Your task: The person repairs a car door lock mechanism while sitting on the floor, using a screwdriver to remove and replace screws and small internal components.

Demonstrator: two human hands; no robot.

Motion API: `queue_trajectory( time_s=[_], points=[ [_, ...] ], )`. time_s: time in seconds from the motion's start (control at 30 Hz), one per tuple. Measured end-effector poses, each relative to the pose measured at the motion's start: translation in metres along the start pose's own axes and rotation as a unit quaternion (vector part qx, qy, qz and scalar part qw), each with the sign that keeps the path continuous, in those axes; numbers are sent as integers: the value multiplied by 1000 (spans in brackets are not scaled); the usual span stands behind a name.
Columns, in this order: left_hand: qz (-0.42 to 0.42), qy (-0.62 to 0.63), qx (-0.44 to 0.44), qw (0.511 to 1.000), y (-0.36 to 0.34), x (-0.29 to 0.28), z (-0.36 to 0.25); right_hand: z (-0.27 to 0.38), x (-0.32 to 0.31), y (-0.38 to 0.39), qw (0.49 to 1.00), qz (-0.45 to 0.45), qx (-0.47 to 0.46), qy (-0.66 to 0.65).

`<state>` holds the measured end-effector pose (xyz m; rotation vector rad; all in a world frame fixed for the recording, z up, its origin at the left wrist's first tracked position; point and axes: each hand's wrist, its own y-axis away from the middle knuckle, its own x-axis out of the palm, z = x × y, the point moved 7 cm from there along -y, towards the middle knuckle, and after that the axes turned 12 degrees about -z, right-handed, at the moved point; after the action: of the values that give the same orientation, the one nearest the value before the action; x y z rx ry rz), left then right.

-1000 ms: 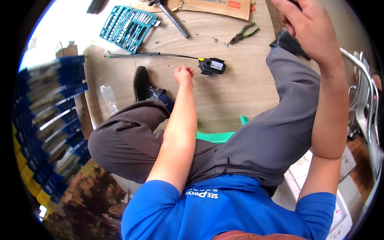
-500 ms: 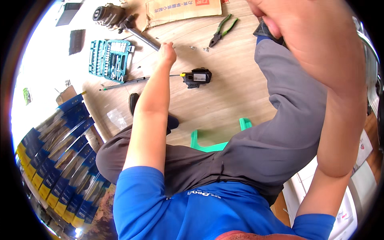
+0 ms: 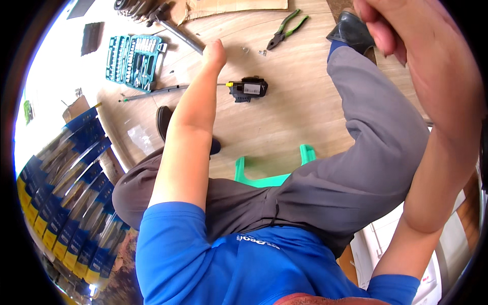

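Left hand (image 3: pixel 214 53) farther from black tool (image 3: pixel 247 88).

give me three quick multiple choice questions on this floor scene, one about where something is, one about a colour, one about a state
1. Where does the socket set lie relative to the left hand?
A. to the person's left of it
B. to the person's right of it
C. under the stool

2. What colour are the handles of the pliers?
A. red
B. green
C. white

3. What state is the socket set case in?
A. shut
B. open, sockets showing
C. wrapped in plastic

Answers:
1. A, the teal case sits left of the reaching hand on the wooden floor.
2. B, both handles show green beside the cardboard.
3. B, rows of sockets are visible inside the tray.
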<state>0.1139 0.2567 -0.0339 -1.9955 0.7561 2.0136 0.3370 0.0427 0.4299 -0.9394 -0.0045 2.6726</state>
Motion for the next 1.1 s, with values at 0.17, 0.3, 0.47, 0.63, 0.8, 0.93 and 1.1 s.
queue_trajectory(
  time_s=[0.17,0.3,0.47,0.63,0.8,0.93,1.1],
  points=[
    [-241,396,-317,827,72,3,51,28,7,-16,1000,-23,-5,-8],
    [-190,670,-494,521,182,54,34,47,20,-18,999,-31,7,4],
    [-36,621,-568,540,272,104,53,68,46,-20,995,-57,-84,-22],
    [93,701,-555,438,271,113,24,48,55,-25,995,-98,-8,-12],
    [122,718,-507,461,246,91,16,48,64,-20,907,-154,-338,198],
    [102,695,-494,512,238,78,21,41,59,-22,921,-139,-327,159],
    [115,692,-468,538,230,73,13,34,40,-21,936,-99,-311,134]
  ],
)
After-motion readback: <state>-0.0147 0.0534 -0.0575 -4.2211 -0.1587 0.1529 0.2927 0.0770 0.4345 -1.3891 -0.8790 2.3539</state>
